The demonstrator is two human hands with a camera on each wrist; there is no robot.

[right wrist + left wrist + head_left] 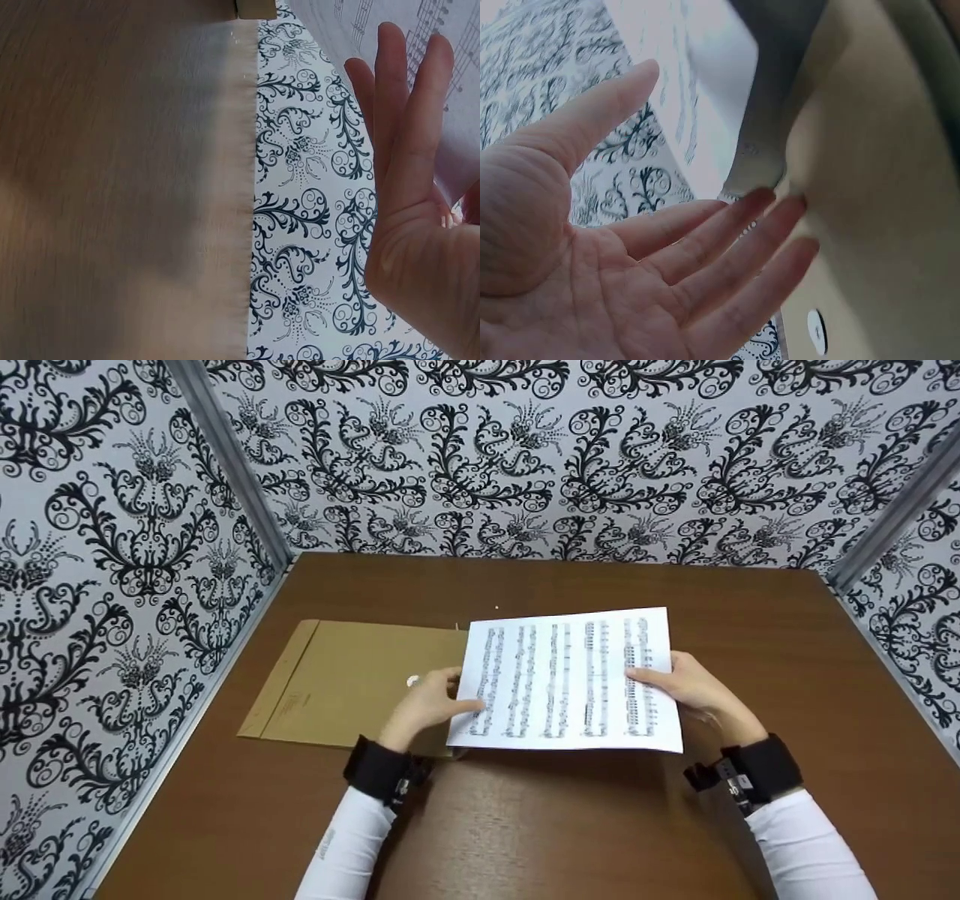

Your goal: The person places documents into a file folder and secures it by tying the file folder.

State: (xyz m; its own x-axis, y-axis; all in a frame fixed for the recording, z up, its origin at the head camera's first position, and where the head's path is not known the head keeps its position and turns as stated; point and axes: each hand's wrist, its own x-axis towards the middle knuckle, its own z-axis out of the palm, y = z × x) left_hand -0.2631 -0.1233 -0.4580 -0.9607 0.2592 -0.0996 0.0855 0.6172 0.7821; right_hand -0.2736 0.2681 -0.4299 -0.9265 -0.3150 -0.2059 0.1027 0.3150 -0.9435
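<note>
Sheet music [570, 682], white with printed staves turned sideways, is held over the table by my right hand [701, 690]. The right thumb lies on its printed face near the right edge, and in the right wrist view the fingers [409, 120] stretch along its underside. My left hand [431, 705] is at the left edge of the sheet. The left wrist view shows its thumb and fingers [727, 262] spread apart, fingertips close by the brown cardboard folder [360, 675]. That folder lies flat on the left, its right end hidden behind the sheet.
The brown wooden table [562, 825] is bordered by patterned walls [487, 457] at the back and both sides. A white round button [412, 681] sits on the folder. A tiny white speck [496, 607] is on the table behind the sheet.
</note>
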